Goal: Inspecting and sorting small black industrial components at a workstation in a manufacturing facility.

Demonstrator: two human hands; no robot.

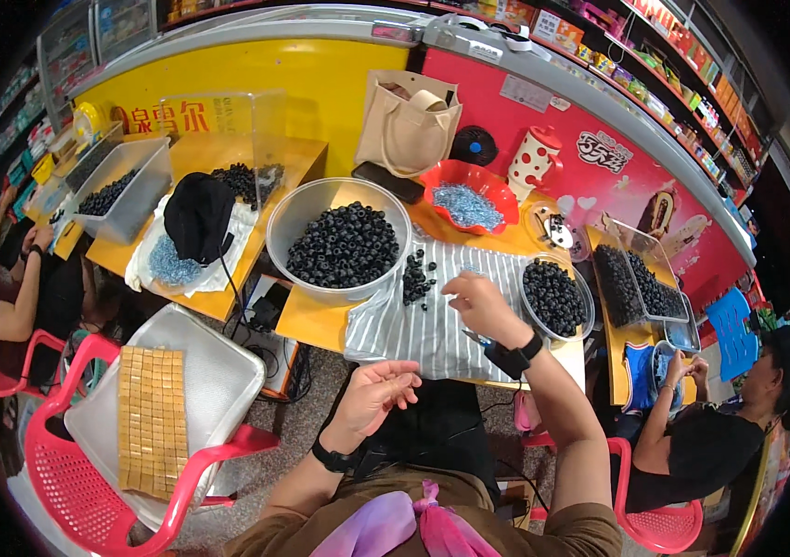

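My left hand (pixel 379 397) is raised in front of the table's near edge, thumb and forefinger brought together and the other fingers curled. Anything between its fingertips is too small to make out. Over the grey-and-white striped cloth (pixel 381 330), my right hand (pixel 483 304) has its fingers bent toward a few small bluish bits. A thin, dark-tipped tool (pixel 476 337) sticks out from under this hand, near the wrist; its kind is unclear. Loose small black round pieces (pixel 418 277) lie on the cloth between the large clear tub (pixel 274 227) and my right hand.
Black pieces also fill a smaller clear tub (pixel 588 320) at right. Behind stand a red scalloped bowl (pixel 432 186) of bluish pieces, a beige bag (pixel 404 130) and a polka-dot cup (pixel 536 158). A pink-armed chair (pixel 61 464) is at left; another person (pixel 719 436) sits at right.
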